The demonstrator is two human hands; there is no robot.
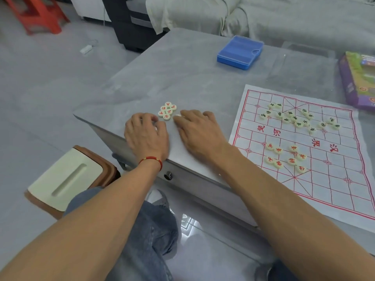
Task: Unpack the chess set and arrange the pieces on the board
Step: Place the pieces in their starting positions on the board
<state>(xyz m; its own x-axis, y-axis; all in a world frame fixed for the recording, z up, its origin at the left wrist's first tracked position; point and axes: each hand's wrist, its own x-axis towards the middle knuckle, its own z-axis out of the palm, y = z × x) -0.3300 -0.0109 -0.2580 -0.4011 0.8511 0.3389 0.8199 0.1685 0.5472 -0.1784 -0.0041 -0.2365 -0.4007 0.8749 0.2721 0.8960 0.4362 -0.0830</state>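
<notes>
A tight cluster of cream round red-lettered chess pieces (167, 110) is lying on the grey table (182, 78), just beyond both fingertips. The left hand (146, 134) is curling over a piece; whether the right hand (197, 129) is gripping anything cannot be told. The paper board (304, 191) is lying to the right.

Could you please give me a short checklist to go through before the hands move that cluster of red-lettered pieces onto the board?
1. Cluster of cream round red-lettered pieces lies off the board on the grey table: ok, right at the fingertips.
2. Left hand free to take pieces: cannot tell; fingers curled, something pale underneath.
3. Right hand free: cannot tell; a pale piece shows at its fingertips.
4. White paper board with red grid lines lies flat: ok.
5. Pieces on the board sit on their starting points: not ok; the green-lettered pieces and red-lettered pieces lie scattered.
6. Blue plastic box out of the way: ok.
</notes>
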